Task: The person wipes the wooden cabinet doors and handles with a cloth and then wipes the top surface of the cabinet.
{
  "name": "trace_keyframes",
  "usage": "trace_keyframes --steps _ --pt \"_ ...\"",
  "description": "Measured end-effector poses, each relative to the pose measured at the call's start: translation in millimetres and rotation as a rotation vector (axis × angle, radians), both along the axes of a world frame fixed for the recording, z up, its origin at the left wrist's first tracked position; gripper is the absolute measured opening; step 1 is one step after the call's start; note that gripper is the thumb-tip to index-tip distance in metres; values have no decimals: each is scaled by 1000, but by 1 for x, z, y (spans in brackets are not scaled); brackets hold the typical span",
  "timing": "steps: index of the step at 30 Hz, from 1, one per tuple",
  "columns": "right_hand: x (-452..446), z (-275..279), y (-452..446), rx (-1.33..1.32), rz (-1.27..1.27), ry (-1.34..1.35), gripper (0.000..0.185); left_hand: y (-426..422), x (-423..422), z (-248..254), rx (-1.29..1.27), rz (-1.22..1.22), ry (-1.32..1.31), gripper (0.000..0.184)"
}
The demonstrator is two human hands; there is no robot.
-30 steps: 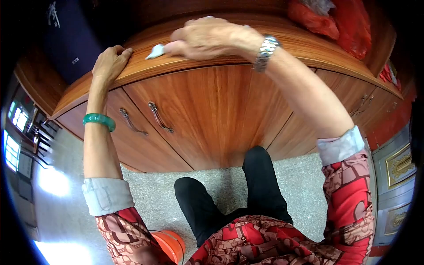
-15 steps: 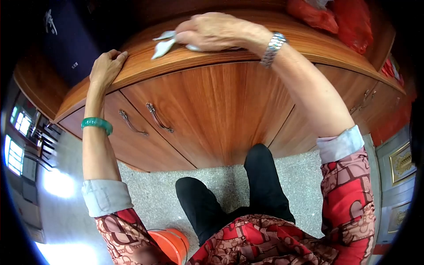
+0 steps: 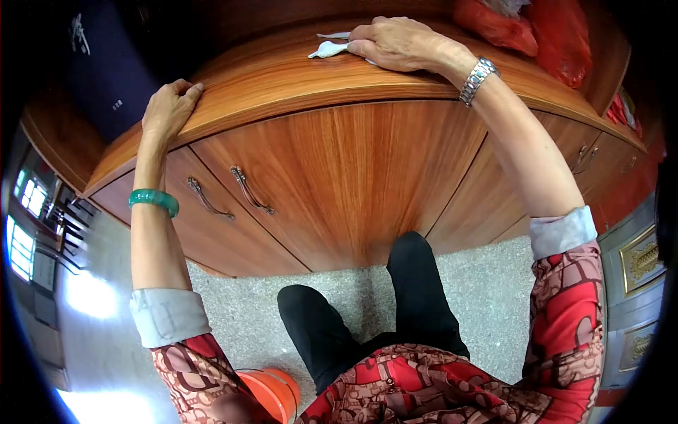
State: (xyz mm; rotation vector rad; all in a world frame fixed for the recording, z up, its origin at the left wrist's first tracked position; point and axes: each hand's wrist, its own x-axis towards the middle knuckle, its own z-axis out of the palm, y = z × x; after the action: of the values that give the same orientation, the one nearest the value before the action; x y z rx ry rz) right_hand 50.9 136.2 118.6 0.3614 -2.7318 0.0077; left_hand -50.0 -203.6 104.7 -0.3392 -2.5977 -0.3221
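Note:
My right hand [image 3: 401,44] is closed over a white cloth [image 3: 330,49] and presses it on the wooden top of the cabinet [image 3: 282,81]. Two loose ends of the cloth stick out to the left of the fingers; the rest lies hidden under the palm. At the left, my left hand [image 3: 169,107] rests on the cabinet's front edge with nothing in it, its fingers lying on the wood. A green bangle [image 3: 154,201] is on the left wrist, a metal watch [image 3: 479,80] on the right.
A dark blue box [image 3: 106,71] stands at the back left of the top, red plastic bags [image 3: 558,42] at the back right. Metal handles [image 3: 251,191] jut from the doors below. An orange bucket [image 3: 275,392] stands on the speckled floor [image 3: 240,311] near my legs.
My right hand has slid to the right and slightly back across the cabinet top, taking the cloth along. My left hand has stayed at the edge.

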Motion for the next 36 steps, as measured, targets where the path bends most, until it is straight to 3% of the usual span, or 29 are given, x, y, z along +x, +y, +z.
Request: trace_keyframes --steps 9,21,23,26,36 --pt "9 5 -32 92 1 -91 49 1 -2 0 -5 -2 -16 45" --pt "22 -6 -31 -73 323 36 41 -3 -1 1 41 -10 -55 45" --pt "15 -7 -15 5 319 23 41 -5 -5 0 33 -15 -42 46" --pt "30 2 -1 -37 115 -66 42 -3 -3 1 30 -26 -62 46" --pt "26 -2 3 -10 130 55 41 1 -2 0 11 -11 -30 44"
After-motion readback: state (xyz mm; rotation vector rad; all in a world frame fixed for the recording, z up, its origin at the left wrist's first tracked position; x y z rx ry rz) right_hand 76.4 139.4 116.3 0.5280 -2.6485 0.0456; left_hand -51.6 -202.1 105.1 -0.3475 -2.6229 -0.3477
